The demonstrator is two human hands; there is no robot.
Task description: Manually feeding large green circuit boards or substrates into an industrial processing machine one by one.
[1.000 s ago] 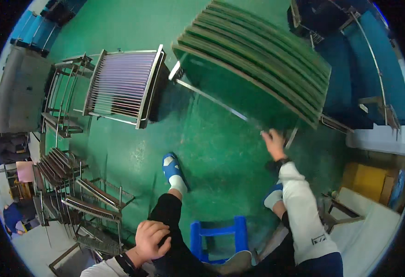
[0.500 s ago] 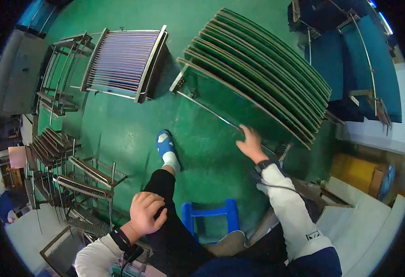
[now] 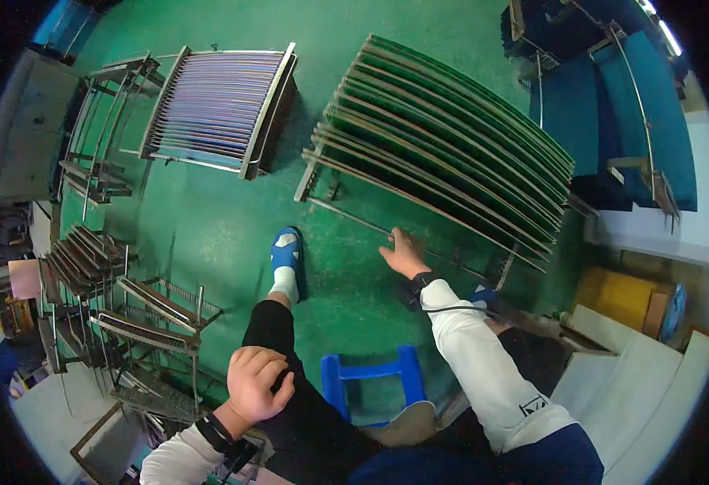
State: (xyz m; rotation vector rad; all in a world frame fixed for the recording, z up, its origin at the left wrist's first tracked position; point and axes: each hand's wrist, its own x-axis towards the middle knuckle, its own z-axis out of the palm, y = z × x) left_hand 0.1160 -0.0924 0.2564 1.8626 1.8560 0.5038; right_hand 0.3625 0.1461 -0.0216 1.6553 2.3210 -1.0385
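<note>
While holding half-open left hand [image 3: 259,384] over black-trousered leg [image 3: 274,333], with right hand [image 3: 405,254] at straight grey metal rod [image 3: 345,215] before thin brown-edged green panels [image 3: 460,145]; cannot tell whether gripping; could topple panels if jerking rod.

The right hand [image 3: 405,255] meets a metal bar [image 3: 346,214] below the green panels [image 3: 443,149] ranged beyond it (how far its fingers wrap is unclear). The left hand [image 3: 256,384] rests on a black trouser leg [image 3: 270,327]; a blue stool [image 3: 369,371] stands between the forearms.
</note>
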